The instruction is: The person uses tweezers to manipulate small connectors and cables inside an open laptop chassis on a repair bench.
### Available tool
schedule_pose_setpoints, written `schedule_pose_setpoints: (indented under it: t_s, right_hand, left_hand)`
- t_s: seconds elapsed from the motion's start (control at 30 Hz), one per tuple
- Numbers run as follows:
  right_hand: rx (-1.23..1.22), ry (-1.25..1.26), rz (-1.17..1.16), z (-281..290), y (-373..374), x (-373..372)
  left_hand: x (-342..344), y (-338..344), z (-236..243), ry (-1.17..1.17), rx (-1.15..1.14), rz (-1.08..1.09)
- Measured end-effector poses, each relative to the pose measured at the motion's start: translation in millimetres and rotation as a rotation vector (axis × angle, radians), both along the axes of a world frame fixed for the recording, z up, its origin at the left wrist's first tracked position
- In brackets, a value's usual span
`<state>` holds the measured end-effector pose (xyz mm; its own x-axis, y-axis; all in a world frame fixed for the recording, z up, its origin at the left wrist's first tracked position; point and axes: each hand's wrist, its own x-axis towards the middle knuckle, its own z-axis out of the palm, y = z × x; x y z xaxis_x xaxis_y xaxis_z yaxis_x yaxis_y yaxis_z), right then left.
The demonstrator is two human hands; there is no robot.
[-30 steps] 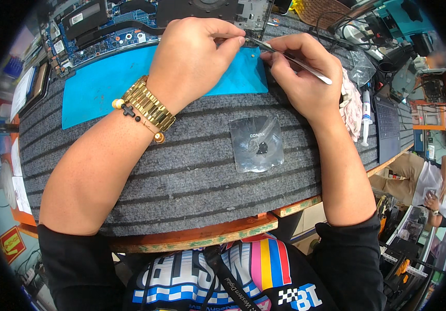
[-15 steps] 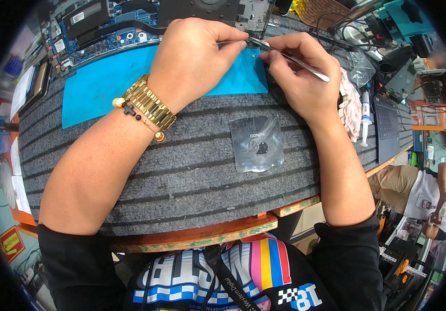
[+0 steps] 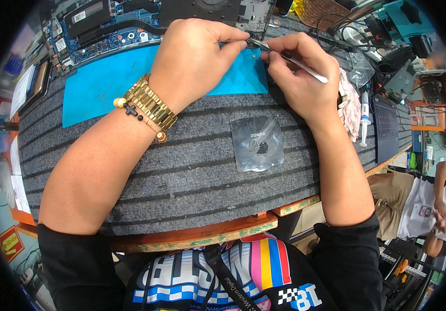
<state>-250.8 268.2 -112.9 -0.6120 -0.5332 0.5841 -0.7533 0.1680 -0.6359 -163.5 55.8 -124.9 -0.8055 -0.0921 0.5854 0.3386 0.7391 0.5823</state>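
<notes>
My left hand is closed in a pinch at the near edge of an opened laptop base. What its fingertips hold is too small to make out. Opposite it, my right hand grips silver tweezers, whose tip reaches the left fingertips. Beneath both hands lies a blue mat, partly covered by the left hand. The laptop base shows a blue circuit board, a dark heat pipe and a black fan cover. Closer to me, a clear plastic pouch with a small dark blob rests on the grey ribbed bench cover.
Right of my right hand are a crumpled cloth, a syringe and a dark laptop keyboard. Cables tangle at the back right beside a woven basket. A person is at the far right. The bench's wooden edge runs before me.
Both hands stay almost in place, and the rear end of the tweezers has shifted very slightly. At the far right, the other person has moved their arms and body.
</notes>
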Motion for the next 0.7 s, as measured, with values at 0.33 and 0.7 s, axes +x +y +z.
schedule_pose_setpoints:
  t_s: [0.33,0.7]
  right_hand:
    - [-0.026,0.048,-0.005,-2.6,-1.2,1.7]
    - [-0.033,0.048,0.012,-1.9,-2.8,3.0]
  left_hand:
    - [-0.7,-0.7,-1.3,-0.032,0.034,-0.007]
    - [-1.4,0.7,-2.7,-0.062,0.108,-0.004]
